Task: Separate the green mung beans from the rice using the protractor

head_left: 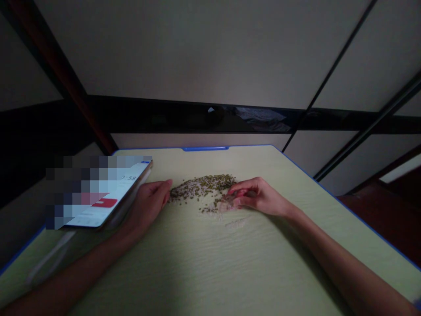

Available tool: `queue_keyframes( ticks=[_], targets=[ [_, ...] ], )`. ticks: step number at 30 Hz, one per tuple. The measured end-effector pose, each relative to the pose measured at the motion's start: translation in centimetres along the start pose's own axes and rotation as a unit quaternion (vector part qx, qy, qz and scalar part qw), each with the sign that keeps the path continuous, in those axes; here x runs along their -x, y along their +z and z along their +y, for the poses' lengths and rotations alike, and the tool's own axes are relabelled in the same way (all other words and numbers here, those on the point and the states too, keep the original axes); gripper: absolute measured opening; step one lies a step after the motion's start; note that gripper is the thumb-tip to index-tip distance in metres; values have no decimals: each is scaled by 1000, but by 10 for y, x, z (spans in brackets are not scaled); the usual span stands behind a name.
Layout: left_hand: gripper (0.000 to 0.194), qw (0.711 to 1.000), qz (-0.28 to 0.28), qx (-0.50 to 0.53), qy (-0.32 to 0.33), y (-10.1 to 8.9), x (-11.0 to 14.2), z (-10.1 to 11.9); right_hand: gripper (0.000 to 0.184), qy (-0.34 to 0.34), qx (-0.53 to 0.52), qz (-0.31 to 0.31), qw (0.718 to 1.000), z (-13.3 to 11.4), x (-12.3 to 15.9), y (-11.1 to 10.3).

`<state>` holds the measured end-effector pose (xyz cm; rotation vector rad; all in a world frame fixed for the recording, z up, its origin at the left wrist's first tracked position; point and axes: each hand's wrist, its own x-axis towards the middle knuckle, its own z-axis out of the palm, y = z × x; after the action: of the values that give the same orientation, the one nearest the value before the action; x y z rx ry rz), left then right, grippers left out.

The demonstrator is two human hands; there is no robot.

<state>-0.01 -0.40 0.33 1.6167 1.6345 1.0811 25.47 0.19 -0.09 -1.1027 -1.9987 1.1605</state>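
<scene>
A spread heap of small green beans [210,183], which look like mung beans, lies on the table mixed with pale grains [189,186]. My left hand [153,195] rests at the left end of the heap, its fingers curled closed; what they hold, if anything, is hidden. At the right end, my right hand [251,196] bends its fingers and thumb toward each other among the beans. Anything between those fingertips is too small to name. Just below them lie a few loose beans [208,210] and a pale patch of grains [235,224].
The light table [197,263] has a blue edge and a blue handle [205,149] at its far side. A lit phone or tablet [112,193] leans at the left, a white cable [52,254] near it. Cabinet panels [197,52] stand close behind.
</scene>
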Motion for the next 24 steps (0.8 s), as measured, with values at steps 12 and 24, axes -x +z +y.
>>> queue_keyframes(
  ticks=[12,24],
  targets=[
    [41,1000,5,5,0,1,-2,-4,24,-21,38,71,997,-1,6,7],
    [40,1000,-4,6,-9,0,-1,-2,24,-34,70,64,995,-6,8,10]
  ],
)
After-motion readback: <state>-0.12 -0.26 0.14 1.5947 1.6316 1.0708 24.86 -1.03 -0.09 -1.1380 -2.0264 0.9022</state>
